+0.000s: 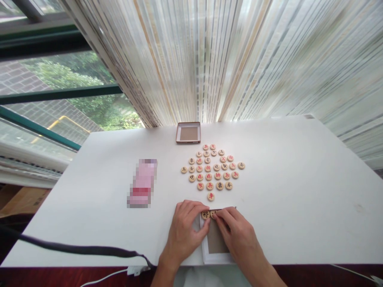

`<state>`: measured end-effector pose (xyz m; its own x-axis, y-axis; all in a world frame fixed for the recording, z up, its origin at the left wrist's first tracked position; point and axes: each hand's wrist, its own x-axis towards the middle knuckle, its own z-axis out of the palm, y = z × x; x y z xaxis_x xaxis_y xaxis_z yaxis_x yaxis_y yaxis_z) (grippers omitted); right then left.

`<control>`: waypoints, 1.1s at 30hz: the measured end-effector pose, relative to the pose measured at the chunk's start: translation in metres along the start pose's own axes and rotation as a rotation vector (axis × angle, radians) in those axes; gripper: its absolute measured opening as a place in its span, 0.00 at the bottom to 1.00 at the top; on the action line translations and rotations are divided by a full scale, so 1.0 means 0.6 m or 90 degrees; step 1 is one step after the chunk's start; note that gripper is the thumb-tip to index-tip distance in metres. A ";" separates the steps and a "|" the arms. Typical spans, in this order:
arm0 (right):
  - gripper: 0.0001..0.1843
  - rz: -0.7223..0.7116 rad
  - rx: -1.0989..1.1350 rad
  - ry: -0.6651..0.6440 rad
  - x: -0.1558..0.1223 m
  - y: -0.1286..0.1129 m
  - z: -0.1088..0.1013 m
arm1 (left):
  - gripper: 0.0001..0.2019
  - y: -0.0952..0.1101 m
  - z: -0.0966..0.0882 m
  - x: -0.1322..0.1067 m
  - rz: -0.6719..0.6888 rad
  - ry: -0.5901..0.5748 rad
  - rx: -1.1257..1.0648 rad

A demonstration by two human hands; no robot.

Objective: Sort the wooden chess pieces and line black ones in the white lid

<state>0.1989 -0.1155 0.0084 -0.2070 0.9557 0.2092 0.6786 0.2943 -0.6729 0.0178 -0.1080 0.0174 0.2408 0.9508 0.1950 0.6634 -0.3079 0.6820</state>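
A shallow open box (218, 239) with a white rim and brown-grey bottom lies at the table's front edge. Two round wooden Chinese chess pieces sit along its far side. My left hand (187, 225) curls over the box's far left corner, thumb and index finger on either side of the left piece (205, 215), which bears a black character. With bent fingertips, my right hand (239, 229) pinches the second piece (213, 214), close beside the first and partly covered. Beyond the box, several pieces (208, 168) with red or black characters lie face up in a loose diamond, nearest a red-marked piece (211, 196).
A second shallow box part (188, 132) with a dark rim stands at the table's back. A blurred pink object (142, 183) lies left on the white table (299, 179). A black strap (74, 247) crosses the front left. Striped curtains (209, 59) hang behind.
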 end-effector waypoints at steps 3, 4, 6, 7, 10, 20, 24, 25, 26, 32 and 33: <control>0.14 -0.015 0.014 0.010 -0.002 -0.001 0.000 | 0.12 0.000 0.000 0.001 0.000 0.002 0.002; 0.13 -0.024 0.021 0.011 -0.003 -0.001 -0.001 | 0.12 -0.001 0.001 0.001 0.000 0.003 0.004; 0.11 -0.042 0.029 0.013 -0.006 -0.001 -0.002 | 0.11 -0.001 0.001 0.002 0.002 0.007 0.008; 0.11 -0.050 0.030 0.016 -0.008 0.000 -0.002 | 0.11 -0.002 0.001 0.002 0.002 0.009 0.010; 0.12 -0.066 0.027 0.025 -0.014 0.006 0.002 | 0.11 -0.001 0.001 0.003 0.003 0.012 0.011; 0.11 -0.054 0.034 0.012 -0.017 0.012 0.009 | 0.11 -0.002 -0.001 0.000 0.005 0.003 0.001; 0.11 -0.056 0.034 0.019 -0.012 0.009 0.008 | 0.11 -0.003 -0.002 -0.001 0.017 0.007 -0.014; 0.10 -0.056 0.032 0.024 -0.011 0.009 0.008 | 0.11 -0.003 -0.003 -0.002 0.020 0.009 -0.017; 0.10 -0.056 0.030 0.028 -0.010 0.008 0.008 | 0.11 -0.003 -0.004 -0.002 0.022 0.011 -0.020; 0.09 -0.063 0.030 0.022 -0.004 0.004 0.005 | 0.13 -0.007 -0.002 -0.005 0.027 0.025 -0.030; 0.09 -0.065 0.031 0.020 -0.004 0.004 0.004 | 0.13 -0.008 -0.001 -0.005 0.026 0.029 -0.030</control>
<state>0.1991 -0.1168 0.0044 -0.2511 0.9203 0.3000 0.6195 0.3910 -0.6807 0.0136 -0.1093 0.0139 0.2343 0.9383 0.2543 0.6189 -0.3457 0.7053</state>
